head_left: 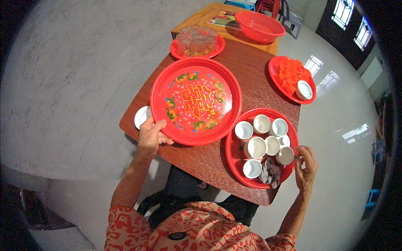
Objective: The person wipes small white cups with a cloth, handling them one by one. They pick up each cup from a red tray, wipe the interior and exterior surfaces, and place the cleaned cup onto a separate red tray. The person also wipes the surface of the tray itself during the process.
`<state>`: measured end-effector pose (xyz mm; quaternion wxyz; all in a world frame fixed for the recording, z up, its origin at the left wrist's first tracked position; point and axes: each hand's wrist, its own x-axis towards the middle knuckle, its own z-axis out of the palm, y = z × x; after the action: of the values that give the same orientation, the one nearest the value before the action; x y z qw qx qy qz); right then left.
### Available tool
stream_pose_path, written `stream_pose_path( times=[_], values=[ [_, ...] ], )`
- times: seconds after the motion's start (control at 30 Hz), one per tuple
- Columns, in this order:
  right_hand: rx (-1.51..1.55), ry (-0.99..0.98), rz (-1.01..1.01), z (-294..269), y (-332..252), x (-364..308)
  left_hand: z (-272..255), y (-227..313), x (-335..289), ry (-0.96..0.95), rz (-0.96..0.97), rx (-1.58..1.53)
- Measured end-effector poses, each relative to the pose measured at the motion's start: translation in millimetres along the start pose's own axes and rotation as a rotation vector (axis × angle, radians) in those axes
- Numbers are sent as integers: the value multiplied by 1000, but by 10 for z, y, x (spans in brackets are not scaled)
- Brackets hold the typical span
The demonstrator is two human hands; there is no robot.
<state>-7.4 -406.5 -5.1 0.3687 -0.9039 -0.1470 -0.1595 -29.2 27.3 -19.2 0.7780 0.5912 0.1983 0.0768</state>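
My left hand (150,136) is closed on the lower left rim of a round red tray (157,90), thumb over the edge. This tray carries printed fruit and a gold emblem, and nothing lies in it. Close to its right stands a second round red tray (238,175) holding several white cups (256,147) and a crumpled grey cloth (270,172). My right hand (306,167) has its fingers curled at that tray's right rim, seemingly gripping it. A white round dish or cup (142,117), partly covered, sits beside my left hand.
The brown table (255,88) carries a red plate of clear glasses (197,41) at its far left. At the far right, a red plate (276,83) holds orange-red cups (293,73) and one white cup (304,90). A red basin (259,27) stands on a lighter wooden table (205,16) beyond.
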Motion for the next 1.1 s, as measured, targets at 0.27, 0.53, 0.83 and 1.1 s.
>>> stream_pose_path(
  times=[0.27,0.53,0.83,1.1],
  values=[
    [288,-70,-31,-1,-590,293,136,377,-193,-198,-54,-48],
    [897,-397,479,67,-1311,441,312,698,-443,-363,-127,-125],
    [1181,-263,579,-162,-1054,363,930,713,-466,-445,-128,-127],
    [1277,-197,530,-266,-784,685,1311,589,18,-535,-166,-217]
  ],
)
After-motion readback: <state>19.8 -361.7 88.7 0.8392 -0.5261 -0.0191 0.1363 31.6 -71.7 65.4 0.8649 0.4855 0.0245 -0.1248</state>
